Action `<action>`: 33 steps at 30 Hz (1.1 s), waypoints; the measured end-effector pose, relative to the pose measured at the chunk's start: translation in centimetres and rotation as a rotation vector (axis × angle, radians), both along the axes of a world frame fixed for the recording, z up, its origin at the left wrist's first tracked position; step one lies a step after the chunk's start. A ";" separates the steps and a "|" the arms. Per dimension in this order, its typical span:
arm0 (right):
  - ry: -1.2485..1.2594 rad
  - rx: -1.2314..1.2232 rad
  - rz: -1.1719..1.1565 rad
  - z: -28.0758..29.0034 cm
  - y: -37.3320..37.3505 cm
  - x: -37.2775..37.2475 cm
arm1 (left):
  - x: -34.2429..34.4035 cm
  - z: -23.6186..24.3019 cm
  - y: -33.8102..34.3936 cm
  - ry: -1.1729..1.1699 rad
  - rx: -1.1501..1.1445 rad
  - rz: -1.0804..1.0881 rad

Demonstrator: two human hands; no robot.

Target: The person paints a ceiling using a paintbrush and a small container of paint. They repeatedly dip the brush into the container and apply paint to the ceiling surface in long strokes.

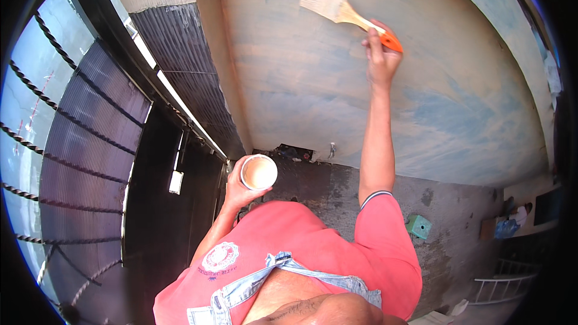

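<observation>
My right hand [383, 60] is raised on an outstretched arm, its fingers closed round the handle of a wide flat paintbrush [346, 13]. The brush has pale bristles, a light wooden neck and an orange handle end. Its bristles point up and left against the wall [301, 84], which is streaked in cream, tan and blue; whether they touch it I cannot tell for sure. Lower down, my left hand [238, 188] grips a white round cup [259, 172] from its left side. Cream-coloured liquid shows inside the cup, which stands roughly upright in front of my body.
On the left are a dark metal door frame [114, 42] and twisted bars [54, 105]. A ribbed strip [180, 54] borders the painted wall. On the grey floor [445, 253] sit a green box [418, 227] and, farther right, a ladder [500, 289].
</observation>
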State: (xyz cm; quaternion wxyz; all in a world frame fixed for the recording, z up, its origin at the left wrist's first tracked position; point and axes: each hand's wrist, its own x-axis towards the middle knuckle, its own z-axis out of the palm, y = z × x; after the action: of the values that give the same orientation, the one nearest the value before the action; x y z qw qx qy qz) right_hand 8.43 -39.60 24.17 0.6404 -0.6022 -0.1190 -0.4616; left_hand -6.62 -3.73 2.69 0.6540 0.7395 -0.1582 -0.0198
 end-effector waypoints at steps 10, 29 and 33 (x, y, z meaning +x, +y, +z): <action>-0.050 -0.064 -0.069 1.4 0.8 4.7 | -0.6 -1.2 1.5 -0.003 -0.048 0.097; -0.083 0.104 -0.634 0.1 -19.0 -12.9 | 0.9 0.9 -0.3 -0.005 0.051 -0.053; -0.166 0.161 -0.646 -0.4 -15.4 -14.3 | 0.8 1.5 -0.4 -0.034 0.094 -0.047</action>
State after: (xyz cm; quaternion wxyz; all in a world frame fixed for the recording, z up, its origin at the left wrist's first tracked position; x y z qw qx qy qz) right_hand -5.89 -55.01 23.75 0.4948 -0.5168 0.0629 -0.6958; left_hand -5.84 -4.16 4.18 0.6150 0.7658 -0.1858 -0.0300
